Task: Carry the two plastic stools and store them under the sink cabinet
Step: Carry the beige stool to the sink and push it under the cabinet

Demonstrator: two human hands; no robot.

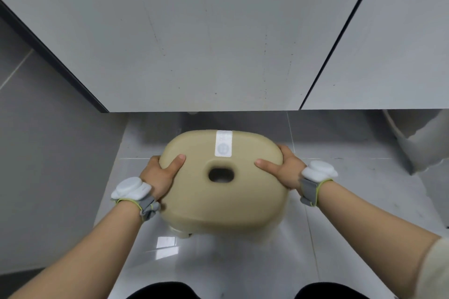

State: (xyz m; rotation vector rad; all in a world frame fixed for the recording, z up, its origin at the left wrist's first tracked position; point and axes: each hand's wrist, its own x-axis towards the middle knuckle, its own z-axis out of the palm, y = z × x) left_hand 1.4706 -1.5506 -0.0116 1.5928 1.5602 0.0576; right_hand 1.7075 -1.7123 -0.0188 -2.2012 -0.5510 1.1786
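A beige plastic stool (223, 192) with an oval hole in its seat and a white sticker near its far edge is in the middle of the head view, just in front of the white sink cabinet (194, 43). My left hand (160, 173) grips the stool's left rim, thumb on top of the seat. My right hand (283, 168) grips the right rim the same way. One stool leg shows below the seat at the near left; I cannot tell whether it touches the floor. Only this one stool is in view.
The cabinet hangs above a glossy grey tiled floor (218, 255), with a dark gap (194, 119) under it. A grey wall (48, 153) closes the left side. A white rounded fixture (422, 138) stands at the right. My dark-clad knees sit at the bottom edge.
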